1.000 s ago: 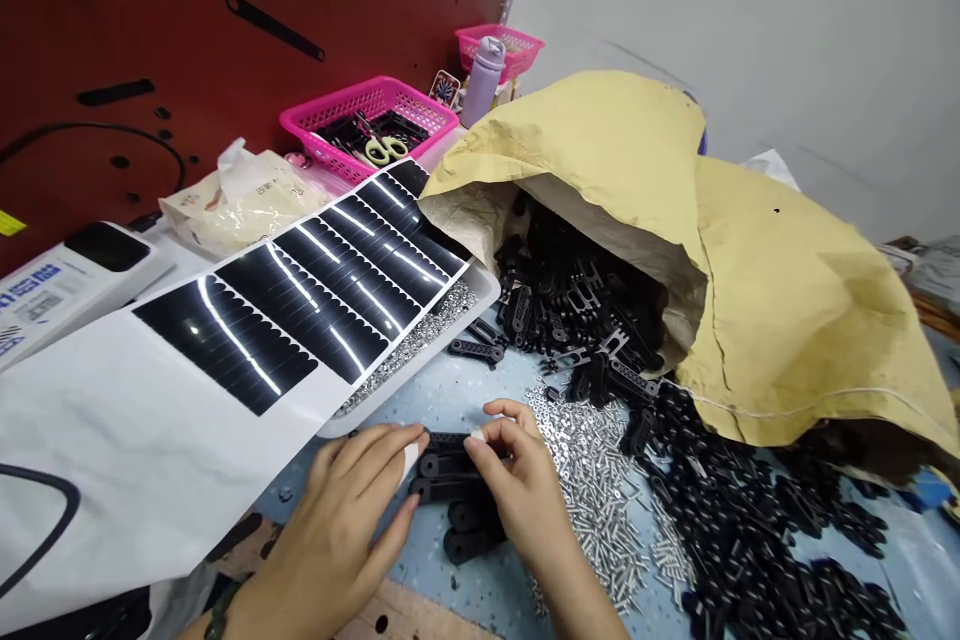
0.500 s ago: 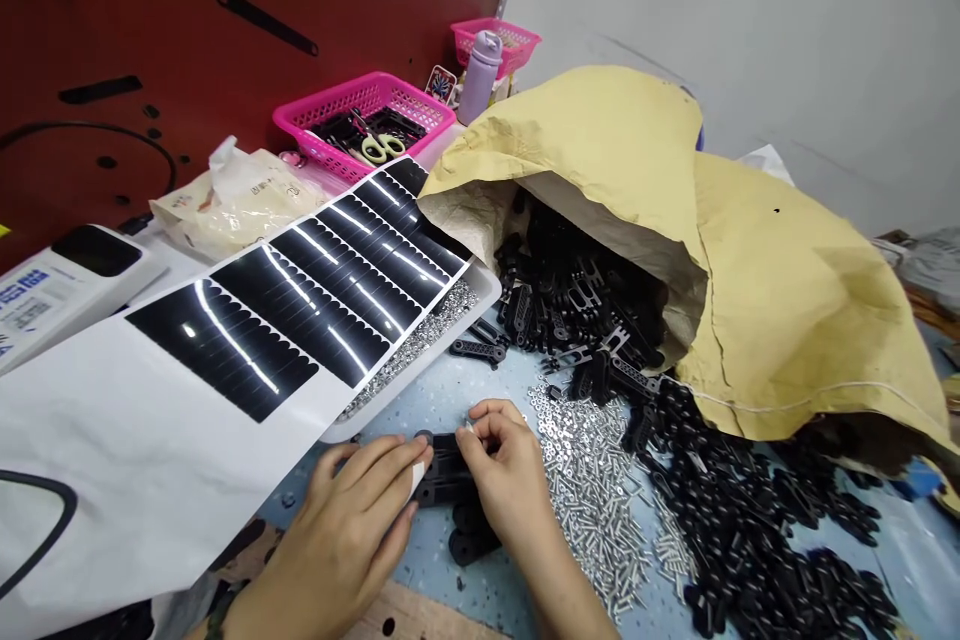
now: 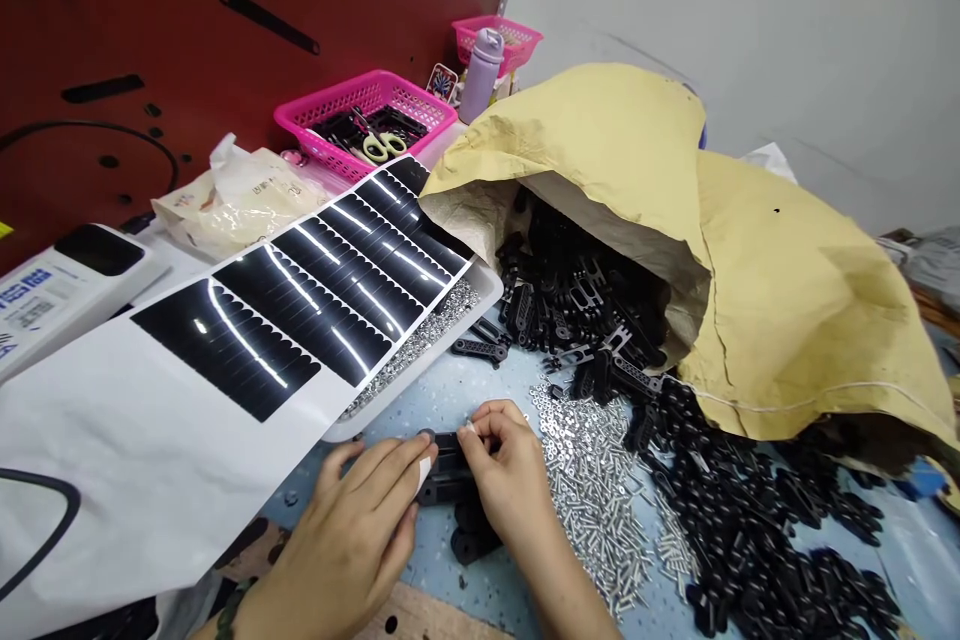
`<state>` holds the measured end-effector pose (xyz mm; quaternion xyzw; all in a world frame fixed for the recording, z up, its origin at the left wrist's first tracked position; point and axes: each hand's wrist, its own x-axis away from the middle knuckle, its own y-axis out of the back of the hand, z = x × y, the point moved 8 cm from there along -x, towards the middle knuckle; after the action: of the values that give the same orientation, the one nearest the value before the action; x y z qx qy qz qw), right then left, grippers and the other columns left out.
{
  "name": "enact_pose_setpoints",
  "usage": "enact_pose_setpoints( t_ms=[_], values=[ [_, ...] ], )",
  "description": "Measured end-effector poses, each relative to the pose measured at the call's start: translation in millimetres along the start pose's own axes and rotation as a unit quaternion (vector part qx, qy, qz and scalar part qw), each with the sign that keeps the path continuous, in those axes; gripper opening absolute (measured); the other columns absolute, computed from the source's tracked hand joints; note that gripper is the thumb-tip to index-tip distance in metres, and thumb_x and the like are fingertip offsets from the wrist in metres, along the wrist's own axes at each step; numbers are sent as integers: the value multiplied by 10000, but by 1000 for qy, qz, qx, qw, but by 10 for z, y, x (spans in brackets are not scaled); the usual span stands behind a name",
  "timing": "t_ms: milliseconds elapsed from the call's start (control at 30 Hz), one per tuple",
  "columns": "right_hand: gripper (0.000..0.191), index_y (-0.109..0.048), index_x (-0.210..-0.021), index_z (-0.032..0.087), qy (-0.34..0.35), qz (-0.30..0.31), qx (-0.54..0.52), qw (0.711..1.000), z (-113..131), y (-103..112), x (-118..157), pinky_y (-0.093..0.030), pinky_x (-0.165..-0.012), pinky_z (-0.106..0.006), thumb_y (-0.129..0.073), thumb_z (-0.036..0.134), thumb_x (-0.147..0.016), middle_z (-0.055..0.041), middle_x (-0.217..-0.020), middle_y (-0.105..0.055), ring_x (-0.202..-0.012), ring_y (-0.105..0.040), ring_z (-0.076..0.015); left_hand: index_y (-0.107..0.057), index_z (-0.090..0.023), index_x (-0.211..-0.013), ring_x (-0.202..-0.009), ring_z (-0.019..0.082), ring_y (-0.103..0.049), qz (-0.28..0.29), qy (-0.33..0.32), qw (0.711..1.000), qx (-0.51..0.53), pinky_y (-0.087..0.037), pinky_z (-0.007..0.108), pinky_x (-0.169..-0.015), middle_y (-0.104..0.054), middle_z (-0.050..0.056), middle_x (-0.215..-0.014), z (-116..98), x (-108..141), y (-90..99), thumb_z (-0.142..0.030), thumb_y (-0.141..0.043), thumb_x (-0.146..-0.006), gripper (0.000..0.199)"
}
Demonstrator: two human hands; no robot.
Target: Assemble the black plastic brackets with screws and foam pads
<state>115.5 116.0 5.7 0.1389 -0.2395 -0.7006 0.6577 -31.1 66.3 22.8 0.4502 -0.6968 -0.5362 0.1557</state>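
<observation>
Blue speckled counter [image 3: 491,390], both hands working over black links [image 3: 450,470], small stack near front edge. Left hand [image 3: 349,545]: fingers [image 3: 390,465] half curled, tips against links, one taped. Right hand [image 3: 510,480]: fingers [image 3: 487,430] pinched together at top link; small pale bit there, fastener or tape, cannot tell. Right of links: silver screws [image 3: 592,490], then black parts [image 3: 742,510] spilling from paper sack [image 3: 795,310]. Left of links: white sheet [image 3: 97,440] with glossy black strips.
</observation>
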Motion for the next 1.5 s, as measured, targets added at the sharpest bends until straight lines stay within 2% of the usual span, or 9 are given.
enact_pose_setpoints(
  t_ms=[167, 333, 533, 633, 767, 933, 1167, 1333, 1500],
  values=[
    [173, -536, -662, 198, 47, 30, 152, 987, 98, -50, -5, -476, -594, -278, -568, 174, -830, -31, -813, -567, -641, -579, -155, -548, -241, -1286, -1066, 247, -578, -58, 46, 997, 30, -285, 452, -974, -651, 47, -1198, 7, -66, 15, -101, -411, -900, 433],
    [305, -554, -826, 192, 74, 8, 369, 926, 157, 135, -21, -509, -567, -349, -698, 459, -795, -79, -888, -567, -720, -610, -248, -575, -251, -1248, -1087, 263, -564, -55, 48, 997, 40, -280, 488, -982, -658, 43, -1157, 0, -94, 28, -112, -408, -907, 405],
    [440, -372, -1306, 193, 179, -79, 231, 953, -28, 493, 489, -483, -978, -481, -532, 347, -926, -170, -1349, -439, -1262, -458, -302, -347, -196, -1437, -1323, 324, -360, 27, 42, 998, 39, -356, 489, -1030, -350, 119, -1488, -4, -61, -90, -299, -557, -864, 619],
    [541, -236, -1449, 212, 162, -80, 214, 960, -212, 320, 691, -461, -1029, -486, -459, 264, -959, -160, -1514, -268, -1381, -329, -290, -182, -127, -1496, -1365, 374, -280, 40, 19, 998, 46, -315, 549, -1075, -282, 172, -1517, -130, -102, -214, -453, -676, -747, 955],
    [614, -86, -1520, 220, 210, -68, 216, 951, -172, -3, 756, -397, -1082, -527, -366, 183, -976, -128, -1535, -289, -1395, -316, -269, -301, -134, -1442, -1276, 343, -417, 12, 14, 999, 38, -311, 556, -1081, -484, 152, -1365, -257, -197, -300, -298, -602, -772, 752],
    [735, 15, -1524, 171, 285, -9, 280, 917, -56, -142, 791, -399, -1057, -582, -433, 188, -941, -136, -1473, -394, -1357, -371, -303, -377, -173, -1373, -1227, 326, -440, 7, 35, 998, 44, -361, 521, -1041, -501, 135, -1302, -266, -233, -309, -120, -519, -695, 695],
    [729, -2, -1526, 197, 271, 43, 253, 928, -22, -87, 935, -356, -1105, -548, -435, 180, -940, -109, -1496, -359, -1361, -374, -267, -348, -149, -1364, -1210, 339, -430, 39, 34, 997, 57, -352, 541, -1025, -494, 153, -1270, -234, -242, -370, -219, -573, -714, 691],
    [556, -292, -1484, 237, 224, 52, 168, 959, -106, 50, 953, -417, -1080, -471, -450, 242, -951, -72, -1448, -451, -1321, -442, -259, -424, -169, -1249, -1127, 338, -483, 23, 40, 994, 103, -403, 523, -982, -527, 134, -1167, -305, -299, -229, -219, -612, -652, 628],
    [449, -477, -1360, 260, 48, -84, 7, 995, -390, 548, 936, -442, -1027, -513, -348, 459, -979, -78, -1346, -566, -1269, -500, -297, -404, -242, -1284, -1139, 311, -522, 56, 113, 983, 136, -445, 463, -998, -554, 98, -1197, -201, 407, 258, -159, -596, -599, 716]
  ],
)
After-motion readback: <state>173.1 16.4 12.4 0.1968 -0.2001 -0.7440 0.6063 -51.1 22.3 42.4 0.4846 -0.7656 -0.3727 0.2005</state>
